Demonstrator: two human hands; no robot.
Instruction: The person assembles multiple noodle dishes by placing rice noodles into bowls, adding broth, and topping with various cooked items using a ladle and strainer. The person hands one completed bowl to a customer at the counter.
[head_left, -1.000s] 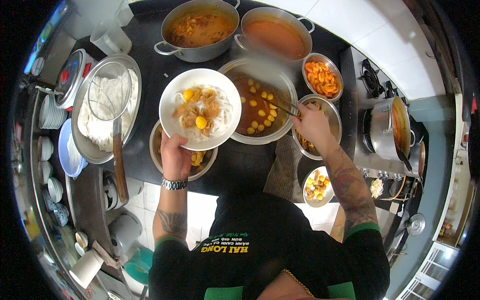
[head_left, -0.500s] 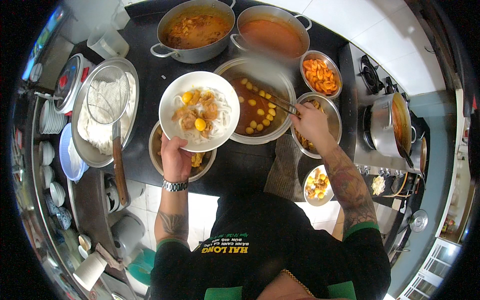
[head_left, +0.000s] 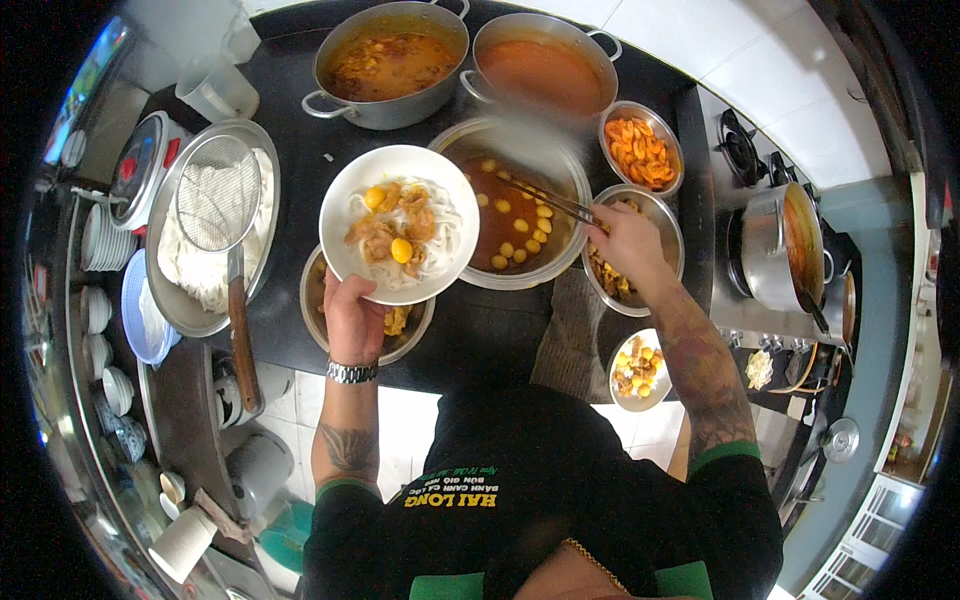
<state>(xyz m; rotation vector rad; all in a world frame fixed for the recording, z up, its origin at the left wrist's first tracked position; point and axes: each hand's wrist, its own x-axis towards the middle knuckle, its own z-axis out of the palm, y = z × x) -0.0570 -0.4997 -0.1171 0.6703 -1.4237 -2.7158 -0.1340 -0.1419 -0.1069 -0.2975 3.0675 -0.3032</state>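
In my left hand (head_left: 357, 318) is a white bowl (head_left: 335, 205), gripped at its near rim. White noodles (head_left: 437, 210), brown meat pieces (head_left: 372, 236) and yellow eggs (head_left: 402, 250) lie in it. My right hand (head_left: 628, 243) is closed round a pair of brown chopsticks (head_left: 560, 203). Their tips reach over a wide metal pot (head_left: 577, 235) of reddish-brown broth, where several small yellow eggs (head_left: 521, 254) float. Whether the tips pinch anything is too blurred to see. The left hand and bowl partly cover a metal bowl of food (head_left: 395, 348).
Two handled soup pots (head_left: 375, 112) (head_left: 540, 75) stand behind. Prawns fill a metal bowl (head_left: 641, 155) at right, above another metal bowl (head_left: 672, 262). A strainer (head_left: 216, 195) rests over a noodle basin (head_left: 205, 325) at left. A small white dish (head_left: 625, 398) sits near my right forearm.
The chopsticks and right hand have shifted slightly, with the sticks now showing more plainly apart. The bowl in my left hand has hardly moved.
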